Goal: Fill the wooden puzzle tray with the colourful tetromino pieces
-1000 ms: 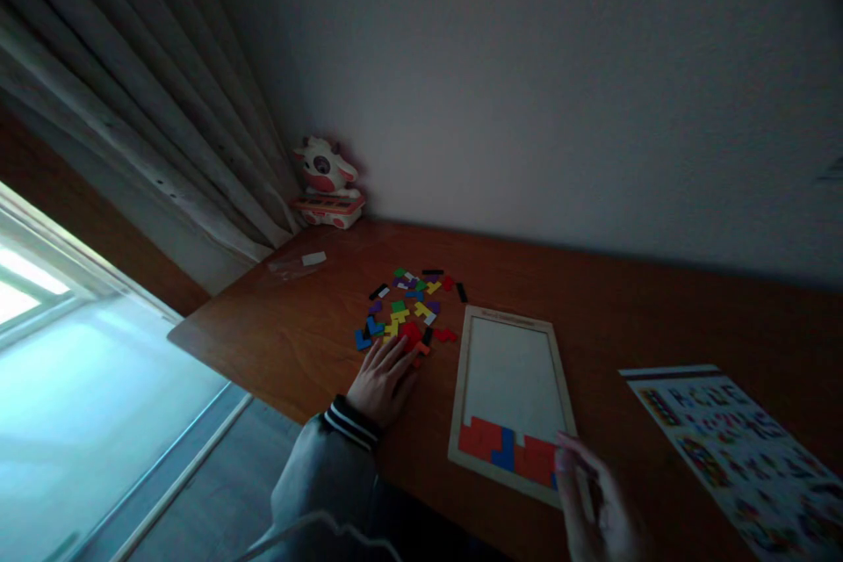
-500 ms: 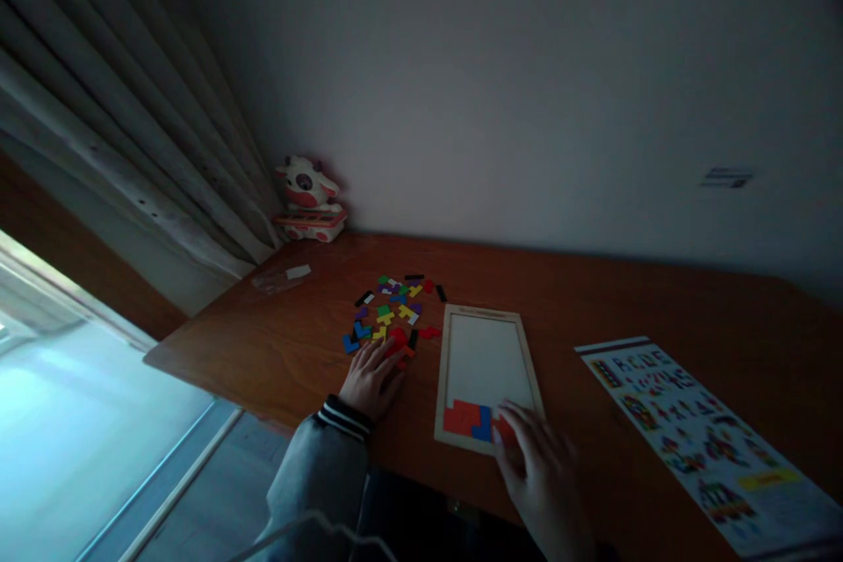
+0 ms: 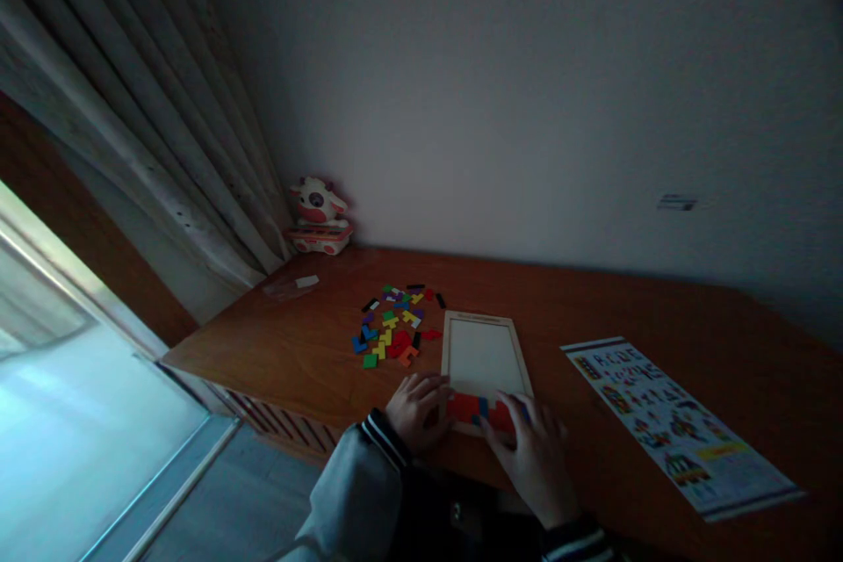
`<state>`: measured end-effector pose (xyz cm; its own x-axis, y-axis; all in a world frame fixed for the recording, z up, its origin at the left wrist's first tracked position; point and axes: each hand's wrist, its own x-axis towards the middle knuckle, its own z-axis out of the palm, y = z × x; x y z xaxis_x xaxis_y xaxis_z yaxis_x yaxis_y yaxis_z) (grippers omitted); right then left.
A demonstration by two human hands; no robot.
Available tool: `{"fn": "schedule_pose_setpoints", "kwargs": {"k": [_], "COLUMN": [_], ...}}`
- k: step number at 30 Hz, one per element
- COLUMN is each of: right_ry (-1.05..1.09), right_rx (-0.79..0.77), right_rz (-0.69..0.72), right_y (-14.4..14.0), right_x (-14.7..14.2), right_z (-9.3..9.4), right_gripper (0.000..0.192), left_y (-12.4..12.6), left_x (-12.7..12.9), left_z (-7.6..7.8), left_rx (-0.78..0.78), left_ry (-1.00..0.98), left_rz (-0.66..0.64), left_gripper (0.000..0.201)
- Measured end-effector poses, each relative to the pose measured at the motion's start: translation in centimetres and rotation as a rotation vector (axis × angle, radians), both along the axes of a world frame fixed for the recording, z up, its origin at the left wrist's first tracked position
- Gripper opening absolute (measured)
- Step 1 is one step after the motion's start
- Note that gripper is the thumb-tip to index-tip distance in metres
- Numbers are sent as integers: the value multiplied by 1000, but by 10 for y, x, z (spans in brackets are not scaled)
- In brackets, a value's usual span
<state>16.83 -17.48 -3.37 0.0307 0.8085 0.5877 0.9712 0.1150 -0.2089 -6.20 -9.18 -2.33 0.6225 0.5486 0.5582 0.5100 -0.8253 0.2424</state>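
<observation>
A wooden puzzle board (image 3: 520, 360) with a pale inside lies on the table. Along its near end sit flat red puzzle pieces (image 3: 464, 407) and a blue puzzle piece (image 3: 483, 407). My left hand (image 3: 417, 411) is bent round the board's near left edge, thumb and fingertips against the frame. My right hand (image 3: 532, 450) is over the near right corner, with thumb and forefinger on either side of a red piece in the board. Its other fingers partly cover that corner and a bit of blue there.
Loose coloured pieces (image 3: 390, 325) lie scattered left of the board. A printed pattern sheet (image 3: 678, 426) is on the right. At the back left stand a toy cow with a keyboard (image 3: 320, 215) and a clear plastic bag (image 3: 280, 288). The table (image 3: 263, 351) ends at the wall.
My left hand has left the loose pieces and come right to the board's near left edge. My right hand stays at the near right corner, its red piece now down in the board.
</observation>
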Motion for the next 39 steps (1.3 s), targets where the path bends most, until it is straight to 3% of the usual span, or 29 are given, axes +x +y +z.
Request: {"fn": "schedule_pose_setpoints", "kwargs": {"k": [3,10,21,32,35,39], "right_ry": [-9,0,38,-50,-112,-35], "right_rx": [-6,-59,-19,-87,-182,-392], "right_rz": [-23,-45,-39,-121,-140,-122], "right_y": [0,0,7,9,8,22], "right_x": [-2,-3,2,-6,-8,2], "right_z": [0,3,-10,0,9,36], "right_gripper": [42,38,47,60,58,60], "left_y": [-10,-9,-10,-6,-8,19], "left_x": [13,18,21,35,36,26], "left_z": [-5,-5,-1,-2,6,32], "left_rx": [-76,-147,-197,-92,-47,-131], "left_ry": [57,65,40,64,65,164], "left_rz": [-12,-15,60,73,61,241], "left_gripper": [48,37,57,63,57,39]}}
